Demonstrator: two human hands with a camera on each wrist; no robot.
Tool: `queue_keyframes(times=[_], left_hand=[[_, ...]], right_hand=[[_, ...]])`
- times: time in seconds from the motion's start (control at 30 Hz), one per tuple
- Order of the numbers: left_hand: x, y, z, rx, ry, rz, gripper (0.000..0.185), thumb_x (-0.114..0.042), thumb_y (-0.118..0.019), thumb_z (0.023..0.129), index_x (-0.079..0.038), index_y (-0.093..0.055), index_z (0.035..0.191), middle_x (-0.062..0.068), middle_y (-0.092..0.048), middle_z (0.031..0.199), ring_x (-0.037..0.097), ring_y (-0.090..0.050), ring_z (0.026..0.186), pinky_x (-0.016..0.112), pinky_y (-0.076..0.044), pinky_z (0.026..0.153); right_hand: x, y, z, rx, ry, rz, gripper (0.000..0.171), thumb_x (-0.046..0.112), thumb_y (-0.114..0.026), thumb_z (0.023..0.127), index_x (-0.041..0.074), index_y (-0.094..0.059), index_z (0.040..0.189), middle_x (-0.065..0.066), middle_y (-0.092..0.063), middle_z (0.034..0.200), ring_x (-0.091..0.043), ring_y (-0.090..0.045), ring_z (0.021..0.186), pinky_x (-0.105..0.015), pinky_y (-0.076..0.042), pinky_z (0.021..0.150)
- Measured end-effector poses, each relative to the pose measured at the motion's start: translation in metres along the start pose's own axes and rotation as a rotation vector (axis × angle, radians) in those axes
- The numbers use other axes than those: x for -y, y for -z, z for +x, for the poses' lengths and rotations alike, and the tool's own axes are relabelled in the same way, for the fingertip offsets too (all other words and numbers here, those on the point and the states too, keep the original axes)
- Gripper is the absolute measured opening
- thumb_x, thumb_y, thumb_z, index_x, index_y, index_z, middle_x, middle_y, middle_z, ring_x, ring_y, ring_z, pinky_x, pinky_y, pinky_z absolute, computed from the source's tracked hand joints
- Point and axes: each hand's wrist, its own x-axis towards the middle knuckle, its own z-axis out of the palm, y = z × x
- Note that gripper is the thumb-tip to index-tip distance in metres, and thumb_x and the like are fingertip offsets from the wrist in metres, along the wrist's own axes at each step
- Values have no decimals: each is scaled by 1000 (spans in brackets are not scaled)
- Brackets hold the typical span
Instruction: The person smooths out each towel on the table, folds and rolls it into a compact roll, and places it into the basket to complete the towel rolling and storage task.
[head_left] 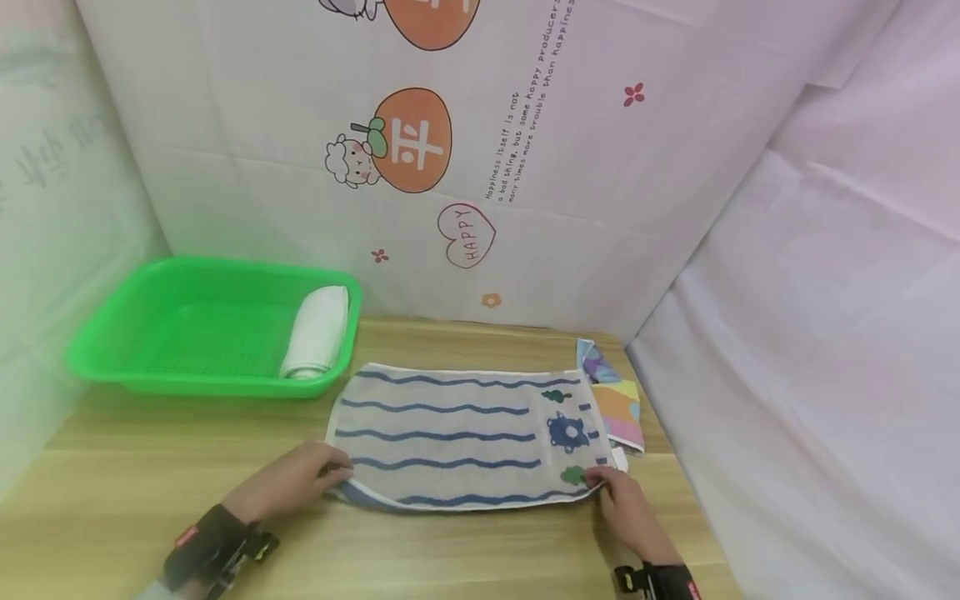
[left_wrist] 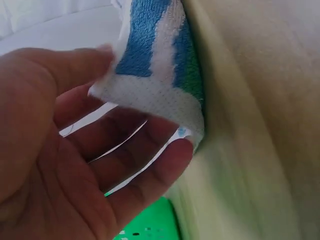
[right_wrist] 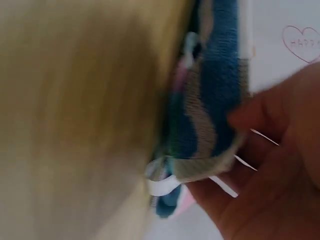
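Note:
A light grey towel (head_left: 450, 425) with wavy blue stripes and a blue bear lies spread on the wooden table, its near edge lifted slightly. At the near left corner my left hand (head_left: 300, 479) pinches the edge between thumb and fingers. My right hand (head_left: 626, 508) pinches the near right corner. In the left wrist view the towel's white hem (left_wrist: 150, 102) passes between thumb and fingers. The right wrist view shows a blue striped corner (right_wrist: 210, 115) under the thumb, with a white label loop (right_wrist: 162, 186) beside it.
A green plastic basket (head_left: 217, 387) stands at the back left, with a rolled white towel (head_left: 318, 329) inside against its right wall. Colourful folded cloths (head_left: 621, 412) lie partly under the towel's right side. White printed sheets (head_left: 570, 208) wall the table at the back and sides.

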Motion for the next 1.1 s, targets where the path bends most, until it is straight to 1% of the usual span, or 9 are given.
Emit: queue_keyframes(times=[0.07,0.17,0.3,0.4,0.57,0.67,0.8,0.93,1.1], left_hand=[[0,1,5,-24,28,-6,14,-22,-62,101,-15,-74,102,-7,-70,89,7,-63,80,32,-57,75],[-5,7,19,-93,46,-11,18,-18,-58,102,-9,-71,111,1,-72,99,15,-67,90,37,-59,82],[-10,15,49,-181,-1,32,25,-8,-55,102,2,-65,122,17,-70,119,33,-66,111,51,-54,97],[-8,18,76,-208,-11,71,30,-1,-51,100,7,-60,128,24,-66,125,41,-62,118,56,-50,102],[2,17,120,-207,59,113,40,8,-50,93,10,-55,132,29,-60,130,44,-57,124,56,-45,108],[9,14,140,-195,108,146,44,13,-54,86,11,-57,129,29,-60,129,45,-56,123,54,-45,108],[15,12,154,-170,185,266,32,13,-60,80,9,-65,111,26,-67,110,42,-64,106,50,-54,95],[17,14,157,-137,275,290,14,10,-62,81,3,-67,92,17,-69,89,34,-65,84,44,-56,78],[19,19,160,-83,309,228,13,5,-62,86,3,-69,97,15,-71,94,30,-66,85,42,-57,80]], right_hand=[[5,3,5,22,-14,5,25,-7,-57,92,1,-72,110,-6,-74,102,-24,-69,100,-45,-56,93],[13,12,16,75,-17,20,20,4,-59,97,2,-72,113,-6,-74,104,-17,-67,94,-34,-58,84],[17,17,42,111,41,41,20,11,-60,101,2,-72,114,-7,-73,102,-13,-65,88,-27,-56,77],[18,16,66,98,106,18,19,9,-60,100,3,-73,112,-8,-74,104,-15,-66,93,-34,-57,82],[17,12,110,67,152,-12,19,4,-59,98,0,-71,113,-13,-72,110,-26,-67,101,-47,-56,87],[12,5,134,55,183,-39,22,1,-56,98,-4,-69,115,-19,-70,114,-32,-66,103,-52,-54,90],[1,-7,163,61,206,-75,28,-3,-53,98,-10,-65,122,-26,-66,122,-41,-63,112,-57,-51,97],[-10,-19,185,93,186,-78,36,0,-52,100,-11,-55,135,-30,-58,134,-45,-58,123,-58,-49,102],[-17,-27,199,124,177,-130,39,8,-53,103,-10,-52,137,-30,-56,136,-45,-56,124,-58,-47,104]])
